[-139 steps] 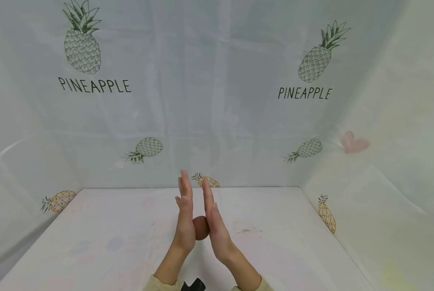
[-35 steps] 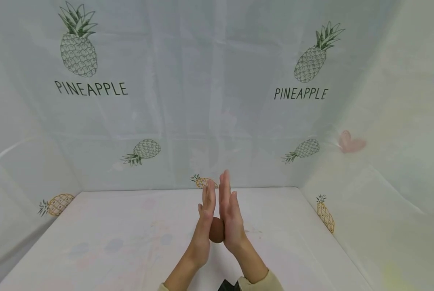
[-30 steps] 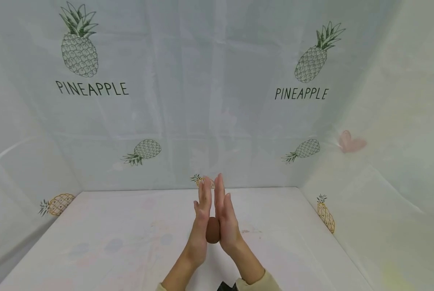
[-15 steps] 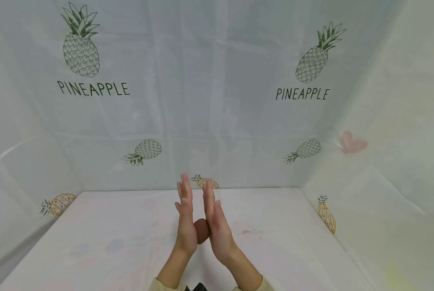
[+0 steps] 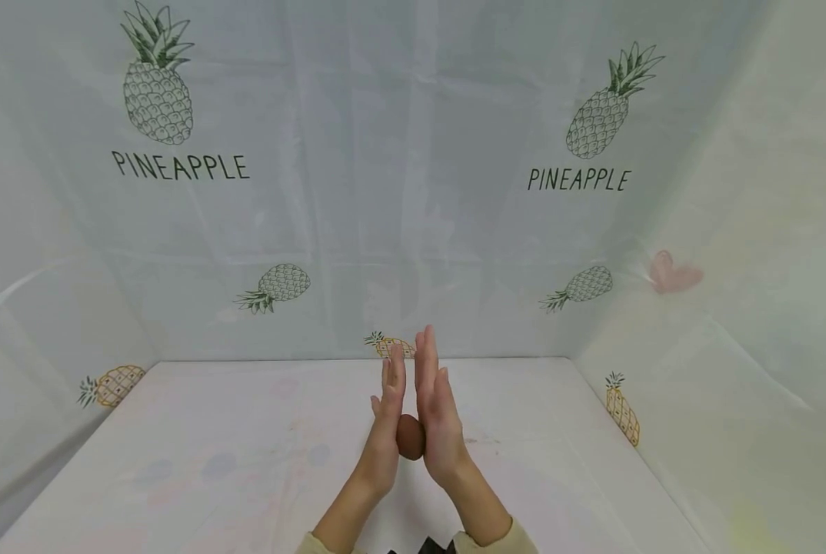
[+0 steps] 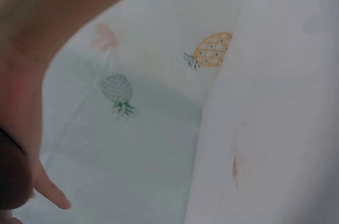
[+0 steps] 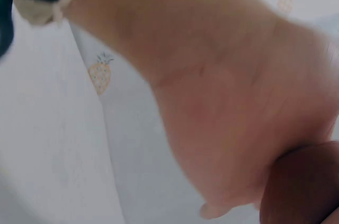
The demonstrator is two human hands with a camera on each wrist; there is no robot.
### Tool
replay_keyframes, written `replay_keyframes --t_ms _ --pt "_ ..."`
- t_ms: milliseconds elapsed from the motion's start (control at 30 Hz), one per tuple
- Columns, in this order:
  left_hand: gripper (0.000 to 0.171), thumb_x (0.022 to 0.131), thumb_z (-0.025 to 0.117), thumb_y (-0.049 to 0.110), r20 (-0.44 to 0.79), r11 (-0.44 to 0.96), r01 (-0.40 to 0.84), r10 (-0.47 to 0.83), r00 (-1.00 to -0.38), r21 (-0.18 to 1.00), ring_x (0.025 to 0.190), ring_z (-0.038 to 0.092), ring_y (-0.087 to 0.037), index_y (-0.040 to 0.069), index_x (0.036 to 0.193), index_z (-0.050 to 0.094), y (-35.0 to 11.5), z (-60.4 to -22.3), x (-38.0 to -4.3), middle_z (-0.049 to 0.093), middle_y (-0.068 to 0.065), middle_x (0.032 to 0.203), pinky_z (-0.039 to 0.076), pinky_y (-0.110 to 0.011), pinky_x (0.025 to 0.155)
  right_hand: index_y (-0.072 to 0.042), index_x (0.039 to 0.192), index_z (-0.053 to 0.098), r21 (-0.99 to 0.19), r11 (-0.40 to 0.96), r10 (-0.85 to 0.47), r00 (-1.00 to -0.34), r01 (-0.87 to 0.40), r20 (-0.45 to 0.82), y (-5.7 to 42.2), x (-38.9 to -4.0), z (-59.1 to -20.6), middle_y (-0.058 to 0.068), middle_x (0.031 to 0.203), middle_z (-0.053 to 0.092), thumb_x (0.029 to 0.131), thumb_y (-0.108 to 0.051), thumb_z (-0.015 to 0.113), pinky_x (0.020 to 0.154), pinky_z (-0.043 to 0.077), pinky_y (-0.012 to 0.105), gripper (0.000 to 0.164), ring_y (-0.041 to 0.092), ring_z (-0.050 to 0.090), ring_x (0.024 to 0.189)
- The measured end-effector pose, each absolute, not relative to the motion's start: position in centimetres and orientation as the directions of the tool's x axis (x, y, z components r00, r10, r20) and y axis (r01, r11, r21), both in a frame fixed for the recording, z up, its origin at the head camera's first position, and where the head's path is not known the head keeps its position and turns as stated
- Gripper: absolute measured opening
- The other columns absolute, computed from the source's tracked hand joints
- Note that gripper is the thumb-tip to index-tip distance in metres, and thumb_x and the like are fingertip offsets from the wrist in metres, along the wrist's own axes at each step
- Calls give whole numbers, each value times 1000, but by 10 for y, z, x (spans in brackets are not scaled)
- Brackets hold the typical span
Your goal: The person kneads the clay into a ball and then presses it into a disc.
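A small lump of brown modelling clay [image 5: 411,437] is pressed between two upright palms above the table. The left hand [image 5: 385,438] lies flat against its left side, fingers straight and pointing forward. Against the other side rests the palm of the right hand [image 5: 442,432], its fingers also straight. The fingertips stand a little apart. In the left wrist view the clay [image 6: 13,176] shows at the lower left edge, dark and cut off. The right wrist view has the clay [image 7: 302,187] at the lower right, touching a palm.
A pale cloth-covered table [image 5: 212,431] lies below the hands, with faint brown smears [image 5: 482,442] to their right. Pineapple-printed sheeting [image 5: 358,192] hangs behind and along both sides. A dark object [image 5: 435,546] shows near the right cuff.
Both hands have shifted right since half a second ago, with the right hand moving forward past the left. The clay stays between the palms, and its outline varies between frames.
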State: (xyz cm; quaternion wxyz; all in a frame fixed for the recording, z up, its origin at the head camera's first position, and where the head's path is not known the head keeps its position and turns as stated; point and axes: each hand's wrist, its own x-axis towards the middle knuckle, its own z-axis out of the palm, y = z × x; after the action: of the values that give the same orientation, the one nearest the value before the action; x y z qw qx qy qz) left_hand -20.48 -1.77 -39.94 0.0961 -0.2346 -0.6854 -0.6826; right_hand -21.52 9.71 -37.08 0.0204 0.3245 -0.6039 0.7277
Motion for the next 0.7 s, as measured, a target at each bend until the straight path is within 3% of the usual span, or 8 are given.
replay_keyframes --t_ms 233,400,700 --pt "57 112 0 47 486 -108 473 201 -851 874 161 -18 -8 46 169 0 -17 -391 -197 -9 21 176 -22 -69 120 -40 170 -7 -887 -266 -357 -817 -377 454 95 -223 -379 -20 176 -8 113 -55 2 126 -17 61 60 8 -14 162" --pt "61 111 0 52 510 -98 501 122 -851 860 162 -18 -7 39 170 0 -25 -384 -195 -7 21 176 -23 -65 121 -43 169 -7 -915 -232 -419 -815 -332 401 85 -220 -386 -18 176 -8 113 -56 2 126 -18 61 58 7 -15 162" --pt "61 110 3 60 491 -74 490 -7 -871 869 159 -25 -6 45 169 -4 -39 -385 -206 -13 25 174 -28 -62 120 -47 168 -6 -921 -212 -467 -794 -326 389 74 -204 -385 -17 177 -5 113 -53 1 126 -14 62 55 8 -12 162"
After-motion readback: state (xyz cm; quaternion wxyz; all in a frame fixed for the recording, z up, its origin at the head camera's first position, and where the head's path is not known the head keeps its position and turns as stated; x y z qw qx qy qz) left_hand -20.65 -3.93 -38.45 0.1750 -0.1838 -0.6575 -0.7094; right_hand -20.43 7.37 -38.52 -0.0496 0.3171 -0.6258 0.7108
